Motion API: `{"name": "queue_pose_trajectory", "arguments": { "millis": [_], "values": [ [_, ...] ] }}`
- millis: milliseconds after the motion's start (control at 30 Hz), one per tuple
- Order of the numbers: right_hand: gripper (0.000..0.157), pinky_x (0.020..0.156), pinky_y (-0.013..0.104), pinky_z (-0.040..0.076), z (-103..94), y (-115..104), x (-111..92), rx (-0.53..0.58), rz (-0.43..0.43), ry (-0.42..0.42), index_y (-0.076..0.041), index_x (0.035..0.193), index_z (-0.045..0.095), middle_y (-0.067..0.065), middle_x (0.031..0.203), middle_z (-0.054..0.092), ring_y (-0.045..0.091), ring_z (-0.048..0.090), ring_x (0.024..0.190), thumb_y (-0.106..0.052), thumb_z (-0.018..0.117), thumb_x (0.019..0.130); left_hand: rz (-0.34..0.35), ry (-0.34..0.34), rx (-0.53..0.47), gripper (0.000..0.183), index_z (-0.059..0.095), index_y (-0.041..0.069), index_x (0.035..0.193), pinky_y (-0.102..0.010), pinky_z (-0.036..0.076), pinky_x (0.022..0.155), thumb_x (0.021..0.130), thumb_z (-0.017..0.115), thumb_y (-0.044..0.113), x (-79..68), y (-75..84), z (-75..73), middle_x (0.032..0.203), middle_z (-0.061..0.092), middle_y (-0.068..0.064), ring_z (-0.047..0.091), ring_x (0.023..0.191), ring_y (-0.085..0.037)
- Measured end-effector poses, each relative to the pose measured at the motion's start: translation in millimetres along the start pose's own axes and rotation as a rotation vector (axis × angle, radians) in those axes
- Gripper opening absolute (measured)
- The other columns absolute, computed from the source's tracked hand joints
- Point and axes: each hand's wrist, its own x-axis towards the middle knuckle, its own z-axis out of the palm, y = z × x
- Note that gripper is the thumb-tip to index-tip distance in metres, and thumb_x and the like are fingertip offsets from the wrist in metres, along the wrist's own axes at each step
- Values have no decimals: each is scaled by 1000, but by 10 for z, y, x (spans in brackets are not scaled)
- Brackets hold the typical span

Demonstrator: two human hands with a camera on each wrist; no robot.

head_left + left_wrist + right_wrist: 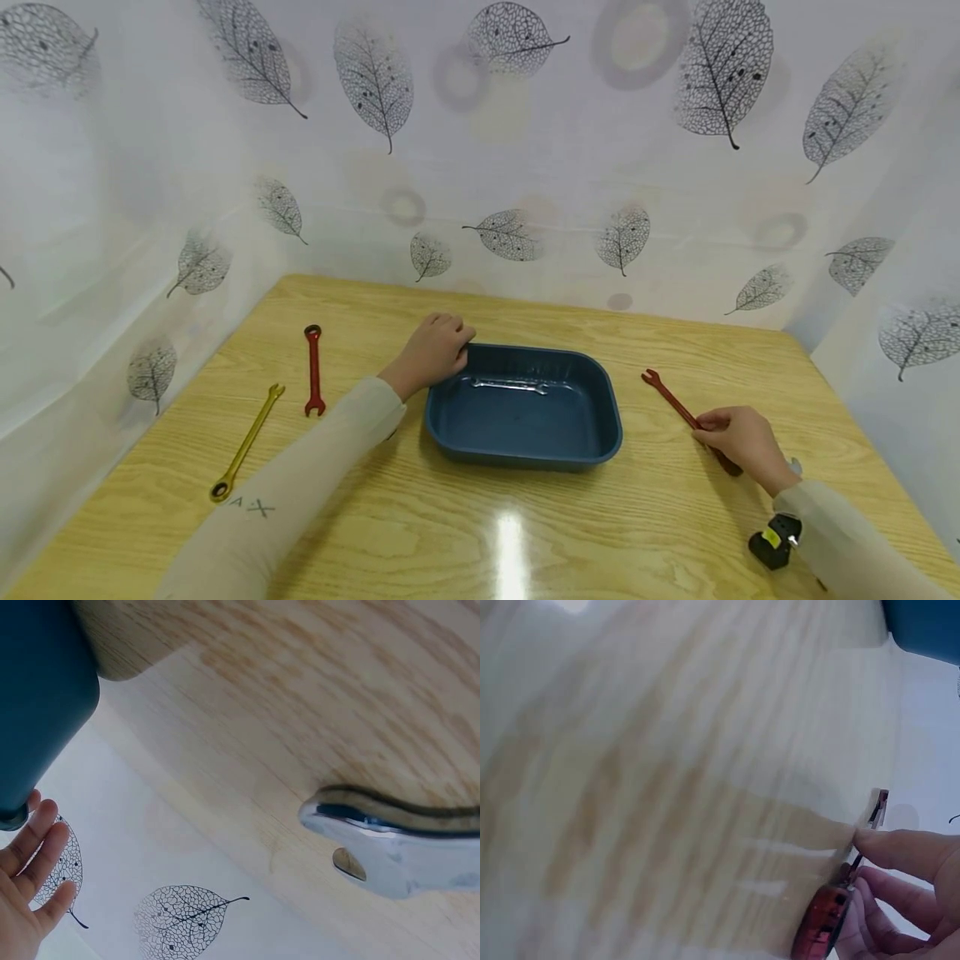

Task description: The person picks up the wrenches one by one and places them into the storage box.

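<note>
My left hand (437,348) grips the far left corner of a dark blue rectangular basin (517,457). In the left wrist view, fingers (46,847) reach up to its rim. Inside the basin lies a silver wrench (510,385). Right of it, my right hand (741,440) pinches a red wrench (670,398) near its lower end, thumb on one side and fingers on the other. The wrench's open end points away toward the basin side. The right wrist view shows its thick red end (823,922) close to the tabletop.
Another red wrench (313,371) and a yellow wrench (249,442) lie on the left of the wooden table (420,533). A black and yellow object (775,542) and a silver tip (795,465) show beside the right sleeve. A chrome piece (397,851) lies near the left wrist.
</note>
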Motion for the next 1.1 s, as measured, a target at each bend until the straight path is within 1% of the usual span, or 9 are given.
{"name": "queue_pose_trajectory", "arguments": {
  "millis": [67, 267, 400, 600, 733, 933, 1100],
  "values": [
    [31, 59, 32, 50, 10, 2, -6, -5, -9, 15, 9, 101, 68, 23, 92, 70, 23, 63, 72, -15, 70, 81, -6, -7, -1, 17, 65, 10, 100, -41, 46, 90, 85, 60, 16, 0, 3, -4, 89, 62, -6, 59, 88, -22],
    [30, 58, 31, 48, 43, 50, -25, 10, -17, 53, 6, 100, 70, 24, 92, 70, 21, 62, 71, -17, 70, 81, -16, -11, 0, 18, 65, 10, 101, -41, 45, 92, 84, 60, 16, -4, 7, -3, 90, 62, -6, 59, 89, -23],
    [31, 59, 31, 48, 57, 100, -21, 22, 4, 63, 5, 100, 71, 24, 93, 70, 19, 61, 72, -19, 69, 81, -12, -12, 4, 18, 65, 10, 101, -41, 45, 92, 84, 60, 16, -5, 9, 5, 90, 62, -6, 59, 88, -22],
    [33, 57, 27, 46, 65, 142, -16, 81, 60, 60, 5, 103, 70, 23, 95, 70, 9, 57, 66, -22, 68, 83, -11, -4, 0, 16, 65, 10, 99, -41, 46, 91, 84, 61, 16, -3, 11, 12, 88, 62, -6, 59, 86, -22],
    [35, 54, 24, 43, 59, 152, -17, 120, 87, 53, 5, 105, 69, 19, 92, 71, 5, 54, 62, -23, 67, 85, -9, 2, -2, 16, 64, 10, 99, -41, 46, 91, 85, 60, 15, -4, 7, 9, 89, 62, -6, 59, 87, -23],
    [37, 55, 23, 42, 58, 184, -16, 148, 96, 47, 5, 108, 68, 8, 85, 72, 0, 53, 62, -24, 67, 85, 9, 25, 12, 18, 65, 10, 102, -42, 47, 91, 85, 61, 16, -8, 5, -5, 90, 63, -7, 61, 89, -23],
    [37, 55, 23, 43, 51, 186, -14, 160, 95, 52, 5, 108, 68, 7, 85, 72, -1, 53, 62, -24, 67, 85, 7, 14, 17, 18, 65, 11, 102, -42, 47, 91, 86, 60, 16, -5, 4, -7, 90, 62, -7, 61, 89, -23]
  ]
}}
